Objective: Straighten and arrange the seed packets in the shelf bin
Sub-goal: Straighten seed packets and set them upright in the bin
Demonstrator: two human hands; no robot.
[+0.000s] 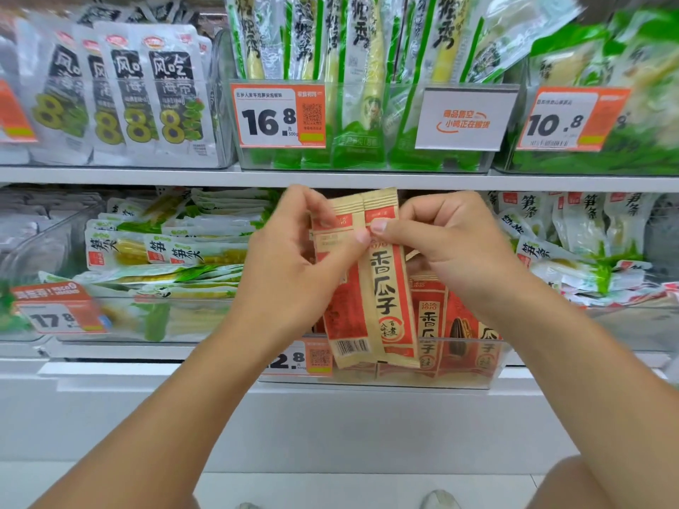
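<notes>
Head view: both hands pinch upright red-and-tan seed packets (371, 284) (tops fanned).

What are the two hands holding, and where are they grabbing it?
Both hands hold red and tan seed packets lifted in front of the clear bin. The left hand grips their upper left edge; the right hand pinches the upper right part.

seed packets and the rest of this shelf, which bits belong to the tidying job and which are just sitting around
Job: held seed packets, left hand, right hand, seed packets in the bin, clear bin.

Around: bamboo shoot packs, kelp packs, price tags.
</notes>
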